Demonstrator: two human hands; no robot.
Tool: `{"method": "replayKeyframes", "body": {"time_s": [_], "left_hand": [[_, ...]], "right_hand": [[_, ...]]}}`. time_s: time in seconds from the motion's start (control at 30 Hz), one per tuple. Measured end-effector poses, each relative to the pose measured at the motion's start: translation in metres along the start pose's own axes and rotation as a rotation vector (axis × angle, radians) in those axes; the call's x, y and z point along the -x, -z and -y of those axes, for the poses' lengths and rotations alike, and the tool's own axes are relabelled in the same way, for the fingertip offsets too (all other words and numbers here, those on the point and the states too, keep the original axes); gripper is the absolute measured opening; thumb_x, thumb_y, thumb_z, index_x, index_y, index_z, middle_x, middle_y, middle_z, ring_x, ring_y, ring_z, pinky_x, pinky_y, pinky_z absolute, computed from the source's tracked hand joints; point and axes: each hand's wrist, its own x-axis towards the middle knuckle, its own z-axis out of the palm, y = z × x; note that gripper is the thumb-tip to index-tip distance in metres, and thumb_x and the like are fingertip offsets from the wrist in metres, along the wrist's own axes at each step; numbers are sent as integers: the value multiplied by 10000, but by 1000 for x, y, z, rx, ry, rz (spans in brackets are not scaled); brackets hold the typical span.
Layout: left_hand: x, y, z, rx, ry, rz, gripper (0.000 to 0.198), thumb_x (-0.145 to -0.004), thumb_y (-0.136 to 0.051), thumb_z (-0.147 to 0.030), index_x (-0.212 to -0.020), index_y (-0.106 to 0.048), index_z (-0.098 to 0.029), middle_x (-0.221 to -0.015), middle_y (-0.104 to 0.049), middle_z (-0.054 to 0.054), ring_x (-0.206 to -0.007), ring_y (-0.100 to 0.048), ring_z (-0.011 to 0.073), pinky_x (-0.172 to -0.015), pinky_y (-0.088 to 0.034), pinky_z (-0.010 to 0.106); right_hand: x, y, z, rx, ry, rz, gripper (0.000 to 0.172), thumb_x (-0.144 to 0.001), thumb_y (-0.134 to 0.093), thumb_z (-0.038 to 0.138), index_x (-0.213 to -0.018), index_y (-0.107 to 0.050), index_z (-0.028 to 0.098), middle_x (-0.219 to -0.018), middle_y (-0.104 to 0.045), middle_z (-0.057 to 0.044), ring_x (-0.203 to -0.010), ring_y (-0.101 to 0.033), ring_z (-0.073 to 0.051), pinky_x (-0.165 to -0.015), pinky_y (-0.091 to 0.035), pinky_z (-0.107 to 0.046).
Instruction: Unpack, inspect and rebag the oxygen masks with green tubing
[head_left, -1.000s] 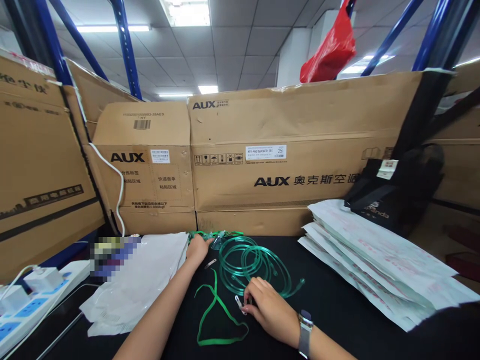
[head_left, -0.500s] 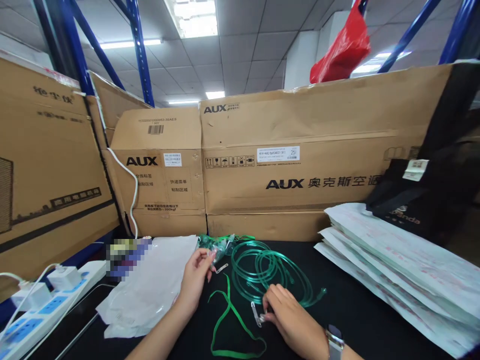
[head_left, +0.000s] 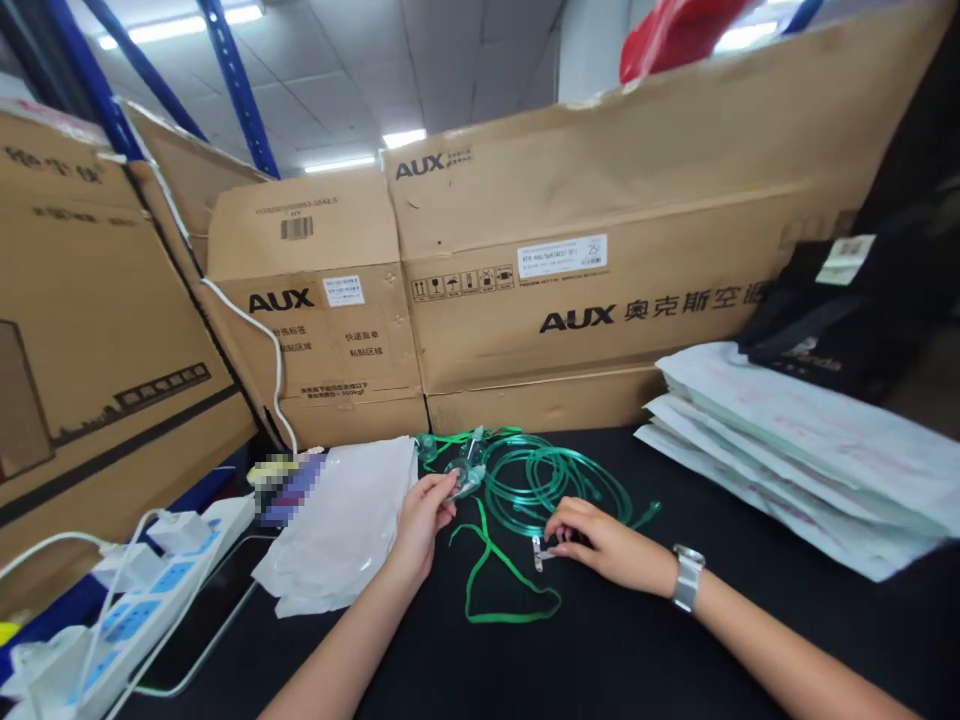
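Note:
My left hand is closed, pinching a clear greenish plastic mask at its near edge. Part of the mask is hidden behind the fingers. To the right, my right hand has thumb and fingertips closed on a small silvery metal strip, just above the black tabletop. A loop of flat green elastic strap lies between and in front of both hands. Behind my right hand rests a coil of clear green tubing. More green strap shows behind the mask.
White plastic packages lie left of my left hand, beside a phone and a power strip with plugs and cables. A stack of white packages stands at the right. Cardboard boxes wall off the back.
The camera view has tilted down and shifted. My left hand now has the mask lifted more into view; the metal strip beside it no longer shows. My right hand stays at its strip.

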Motion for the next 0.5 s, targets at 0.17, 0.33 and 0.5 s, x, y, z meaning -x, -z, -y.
{"method": "replayKeyframes", "body": {"time_s": [0.17,0.33,0.5], "left_hand": [[3,-4,4,84,58,46,341,-593,-648,-455,-615,-555,-128,-591,-515,-37,-360,-309,11,-360,-145,176],[12,-9,9,48,86,106,323,-603,-658,-431,-599,-540,-130,-552,-493,-48,-378,-328,19,-375,-150,164],[8,-11,21,-150,58,160,364,-645,-580,-509,-612,-494,-157,-539,-462,-60,-371,-332,33,-371,-175,167]], "right_hand": [[9,13,6,118,21,109,184,-814,-506,278,-982,-554,218,-938,-521,-40,-924,-483,-166,-854,-391,-313],[14,23,12,241,16,172,269,-777,-545,182,-1044,-528,211,-1007,-515,-48,-990,-462,-174,-900,-362,-315],[12,17,12,268,-24,124,209,-729,-582,166,-933,-542,185,-906,-528,-37,-884,-492,-174,-799,-414,-295]]}}
